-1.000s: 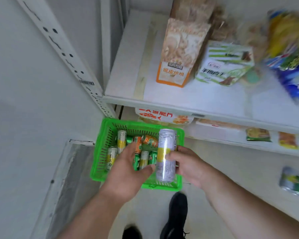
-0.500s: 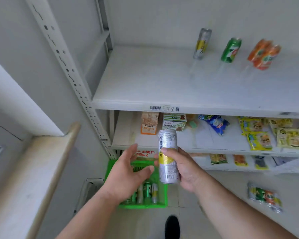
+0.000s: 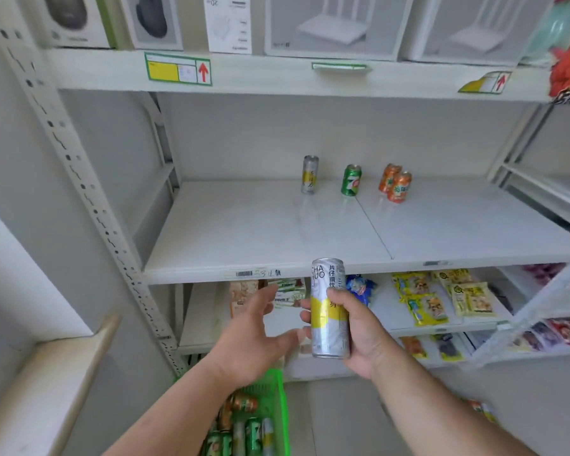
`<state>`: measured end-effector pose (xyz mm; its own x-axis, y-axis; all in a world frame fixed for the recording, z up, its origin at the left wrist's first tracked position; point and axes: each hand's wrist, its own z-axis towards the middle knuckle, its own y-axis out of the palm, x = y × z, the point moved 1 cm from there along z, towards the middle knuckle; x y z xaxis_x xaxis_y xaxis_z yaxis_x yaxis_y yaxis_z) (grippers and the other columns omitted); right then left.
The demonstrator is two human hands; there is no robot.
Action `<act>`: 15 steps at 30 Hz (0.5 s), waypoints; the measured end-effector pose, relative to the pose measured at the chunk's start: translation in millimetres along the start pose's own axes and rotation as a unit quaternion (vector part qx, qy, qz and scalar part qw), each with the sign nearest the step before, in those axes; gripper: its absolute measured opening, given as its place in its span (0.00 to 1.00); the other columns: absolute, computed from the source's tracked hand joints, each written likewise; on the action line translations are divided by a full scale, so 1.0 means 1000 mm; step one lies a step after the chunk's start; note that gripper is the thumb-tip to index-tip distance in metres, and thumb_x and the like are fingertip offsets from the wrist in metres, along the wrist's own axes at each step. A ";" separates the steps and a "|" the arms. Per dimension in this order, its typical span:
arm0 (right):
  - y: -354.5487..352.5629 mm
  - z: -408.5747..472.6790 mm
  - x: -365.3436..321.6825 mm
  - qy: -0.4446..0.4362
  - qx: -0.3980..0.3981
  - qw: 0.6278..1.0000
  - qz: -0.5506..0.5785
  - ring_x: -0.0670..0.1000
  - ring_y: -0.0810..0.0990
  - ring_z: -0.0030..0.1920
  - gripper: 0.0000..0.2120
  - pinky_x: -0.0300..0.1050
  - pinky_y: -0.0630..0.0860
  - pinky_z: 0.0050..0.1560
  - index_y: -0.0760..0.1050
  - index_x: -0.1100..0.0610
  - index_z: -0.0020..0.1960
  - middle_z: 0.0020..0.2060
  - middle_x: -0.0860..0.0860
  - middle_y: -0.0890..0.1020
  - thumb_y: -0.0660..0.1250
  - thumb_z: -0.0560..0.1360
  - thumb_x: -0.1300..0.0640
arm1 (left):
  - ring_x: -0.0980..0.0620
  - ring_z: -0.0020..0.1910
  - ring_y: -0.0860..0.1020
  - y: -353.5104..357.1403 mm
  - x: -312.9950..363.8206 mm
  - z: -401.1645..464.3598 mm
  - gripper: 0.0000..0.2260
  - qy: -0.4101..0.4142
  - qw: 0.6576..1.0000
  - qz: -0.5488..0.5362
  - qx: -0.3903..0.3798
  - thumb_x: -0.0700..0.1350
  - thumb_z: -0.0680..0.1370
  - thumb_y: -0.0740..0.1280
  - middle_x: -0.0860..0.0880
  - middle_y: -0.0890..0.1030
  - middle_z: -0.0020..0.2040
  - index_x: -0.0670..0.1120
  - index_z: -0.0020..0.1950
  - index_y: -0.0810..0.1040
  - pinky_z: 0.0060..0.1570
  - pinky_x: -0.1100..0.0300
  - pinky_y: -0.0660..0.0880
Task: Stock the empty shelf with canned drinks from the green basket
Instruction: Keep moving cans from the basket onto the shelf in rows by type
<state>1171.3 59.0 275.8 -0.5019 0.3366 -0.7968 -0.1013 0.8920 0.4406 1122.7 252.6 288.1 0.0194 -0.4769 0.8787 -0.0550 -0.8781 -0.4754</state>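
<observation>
My right hand [image 3: 362, 334] grips a tall silver and yellow can [image 3: 329, 307], upright, just below the front edge of the mostly bare white shelf [image 3: 260, 238]. My left hand [image 3: 254, 337] hovers open beside the can, fingers spread, its thumb close to the can's lower part. At the back of that shelf stand a matching silver can [image 3: 309, 174], a green can [image 3: 351, 180] and two orange cans [image 3: 396, 183]. The green basket [image 3: 278, 403] sits on the floor below my left forearm, with several cans inside, partly hidden by my arm.
A perforated upright post [image 3: 89, 205] flanks the shelf on the left, with a beige ledge [image 3: 56, 380] lower left. Boxed goods [image 3: 333, 24] fill the shelf above. Snack packets [image 3: 441, 297] lie on the lower shelves. Another shelf unit [image 3: 547, 192] stands to the right.
My view has tilted up from the basket to the shelves. My right hand has lifted the silver and yellow can from the basket up toward the bare shelf; my left hand rose alongside.
</observation>
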 end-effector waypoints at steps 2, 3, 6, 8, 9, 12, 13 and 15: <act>-0.018 0.001 -0.013 0.002 0.006 0.999 0.038 0.59 0.86 0.41 0.28 0.56 0.80 0.53 0.79 0.65 0.61 0.43 0.63 0.85 0.71 0.67 0.48 | 0.62 0.69 0.68 0.013 0.011 0.008 0.44 0.002 1.000 0.003 0.001 0.64 0.66 0.74 0.59 0.69 0.72 0.55 0.78 0.60 0.69 0.56 0.70; -0.028 0.003 -0.020 0.003 0.005 0.999 0.049 0.58 0.85 0.39 0.27 0.55 0.81 0.50 0.79 0.65 0.60 0.41 0.62 0.84 0.70 0.67 0.48 | 0.62 0.69 0.68 0.021 0.016 0.013 0.44 0.001 1.000 0.000 0.001 0.65 0.65 0.73 0.59 0.69 0.72 0.55 0.78 0.60 0.69 0.56 0.70; -0.057 0.008 -0.040 0.012 0.019 0.999 0.042 0.56 0.83 0.36 0.23 0.49 0.82 0.43 0.80 0.63 0.54 0.40 0.60 0.83 0.72 0.69 0.47 | 0.64 0.69 0.68 0.047 0.032 0.031 0.44 -0.005 1.000 -0.009 0.003 0.63 0.66 0.74 0.60 0.69 0.72 0.56 0.78 0.60 0.70 0.57 0.68; -0.078 0.010 -0.057 0.013 0.024 0.999 0.016 0.55 0.84 0.37 0.24 0.49 0.82 0.44 0.80 0.64 0.54 0.41 0.60 0.84 0.74 0.68 0.46 | 0.65 0.69 0.67 0.066 0.046 0.044 0.45 -0.009 1.000 -0.012 0.003 0.66 0.64 0.73 0.61 0.67 0.72 0.58 0.78 0.59 0.71 0.57 0.68; -0.087 0.011 -0.067 0.007 0.023 1.000 0.007 0.55 0.84 0.38 0.24 0.49 0.83 0.45 0.79 0.64 0.55 0.42 0.60 0.85 0.75 0.68 0.47 | 0.65 0.69 0.67 0.075 0.054 0.052 0.45 -0.007 1.000 -0.006 0.004 0.67 0.64 0.73 0.62 0.67 0.72 0.59 0.78 0.59 0.71 0.57 0.68; -0.112 0.017 -0.099 -0.011 0.003 1.000 -0.007 0.55 0.85 0.41 0.24 0.51 0.84 0.46 0.80 0.65 0.58 0.46 0.61 0.86 0.75 0.68 0.51 | 0.65 0.69 0.67 0.101 0.076 0.076 0.44 0.001 1.000 0.015 0.010 0.65 0.67 0.73 0.62 0.67 0.72 0.59 0.78 0.58 0.70 0.57 0.68; -0.120 0.020 -0.108 -0.007 -0.010 1.000 -0.005 0.56 0.85 0.43 0.22 0.52 0.82 0.49 0.81 0.65 0.56 0.47 0.62 0.86 0.74 0.69 0.50 | 0.65 0.69 0.67 0.108 0.082 0.083 0.43 0.001 1.000 0.014 0.015 0.64 0.68 0.74 0.63 0.67 0.72 0.59 0.78 0.58 0.70 0.57 0.69; -0.133 0.029 -0.123 0.005 -0.028 1.000 0.010 0.57 0.84 0.43 0.19 0.53 0.80 0.52 0.83 0.63 0.50 0.44 0.61 0.85 0.71 0.69 0.48 | 0.64 0.70 0.67 0.120 0.091 0.096 0.41 -0.004 1.000 0.001 0.024 0.62 0.70 0.75 0.64 0.66 0.72 0.60 0.78 0.58 0.69 0.58 0.69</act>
<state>1271.8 -92.5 303.3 -0.5126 0.3511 -0.7835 -0.1396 0.8663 0.4795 1213.5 99.7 307.0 0.0278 -0.4782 0.8778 -0.0075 -0.8782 -0.4782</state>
